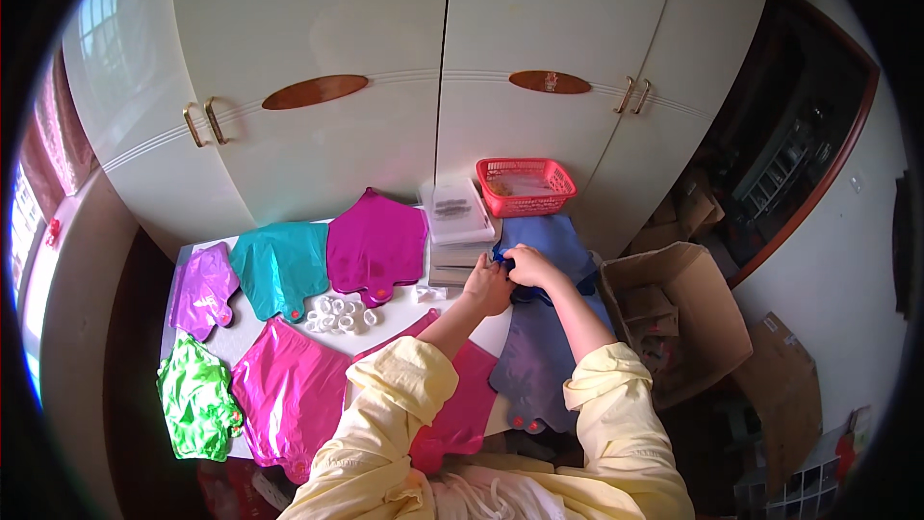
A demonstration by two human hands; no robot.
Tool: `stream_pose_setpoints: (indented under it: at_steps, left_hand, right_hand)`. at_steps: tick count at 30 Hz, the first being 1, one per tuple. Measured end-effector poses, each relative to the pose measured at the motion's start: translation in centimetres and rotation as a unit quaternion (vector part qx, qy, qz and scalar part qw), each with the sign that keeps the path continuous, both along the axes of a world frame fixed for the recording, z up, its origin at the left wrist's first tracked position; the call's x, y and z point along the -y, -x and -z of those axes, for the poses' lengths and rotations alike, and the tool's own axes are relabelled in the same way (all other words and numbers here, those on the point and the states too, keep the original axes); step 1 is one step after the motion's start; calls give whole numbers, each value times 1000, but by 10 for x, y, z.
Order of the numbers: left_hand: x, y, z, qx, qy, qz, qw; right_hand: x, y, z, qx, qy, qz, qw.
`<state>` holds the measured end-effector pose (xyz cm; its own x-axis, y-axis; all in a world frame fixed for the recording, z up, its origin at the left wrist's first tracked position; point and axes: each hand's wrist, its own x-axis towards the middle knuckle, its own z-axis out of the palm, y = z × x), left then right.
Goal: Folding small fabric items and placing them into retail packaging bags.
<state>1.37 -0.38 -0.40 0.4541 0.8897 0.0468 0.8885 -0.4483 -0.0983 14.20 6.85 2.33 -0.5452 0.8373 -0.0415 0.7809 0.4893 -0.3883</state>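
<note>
My left hand [489, 287] and my right hand [529, 267] meet over the back right of the table. Both are closed on a small bunch of dark blue shiny material [499, 254], mostly hidden by the fingers. Beneath and beside my right arm lie flat blue shiny foil-like pieces [534, 351]. A heap of white plastic rings [337, 315] rests left of my left hand. Close to my left wrist is a small clear-and-white item [430, 294], too small to make out. Behind my hands stands a lidded clear plastic box [455, 214] on a grey stack [456, 265].
Along the white table [390, 313] lie flat shiny pieces in purple [377, 246], teal [281, 265], lilac [202, 289], green [194, 400] and pink [289, 385]. A red basket [526, 200] sits at the back by the cabinet [318, 19]. An open cardboard box [707, 327] stands on the right.
</note>
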Motion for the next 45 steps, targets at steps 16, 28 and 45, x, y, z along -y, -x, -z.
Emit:
stream_pose_setpoints:
  at_steps: [16, 28, 45]
  left_hand:
    - [-2, -4, -3, -16, 37, -18, 999]
    - [6, -5, -11, -14, 23, -35, 999]
    - [2, -8, -14, -40, 66, -35, 996]
  right_hand:
    - [-17, -41, 7, -137, -88, 211, 964]
    - [-36, -127, -17, -323, -105, 297, 893]
    - [0, -149, -174, -265, -481, 219, 807]
